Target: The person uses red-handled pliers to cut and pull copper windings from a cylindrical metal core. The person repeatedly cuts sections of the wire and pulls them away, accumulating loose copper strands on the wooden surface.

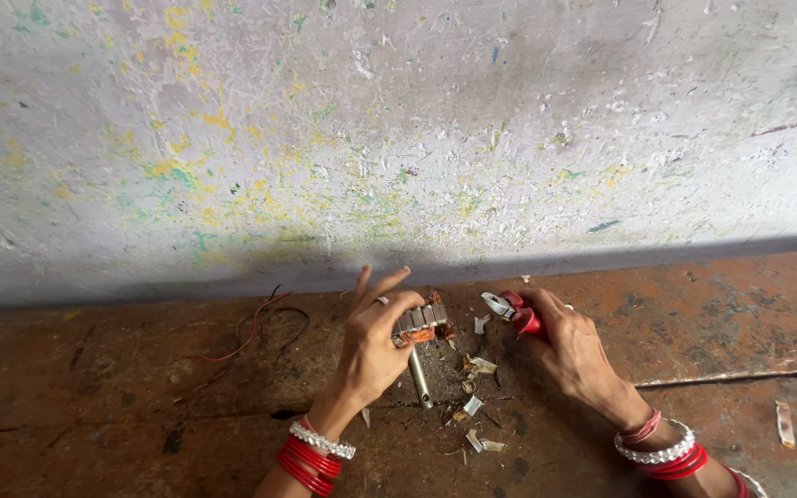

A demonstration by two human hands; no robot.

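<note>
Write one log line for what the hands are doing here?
left hand: holds rotor, shaft down on floor | right hand: grips red pliers, apart from rotor | scraps between hands | wires left

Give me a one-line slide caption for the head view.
Left hand steadies a motor armature on its shaft while right hand holds red-handled pliers beside it, paper scraps scattered below.
</note>
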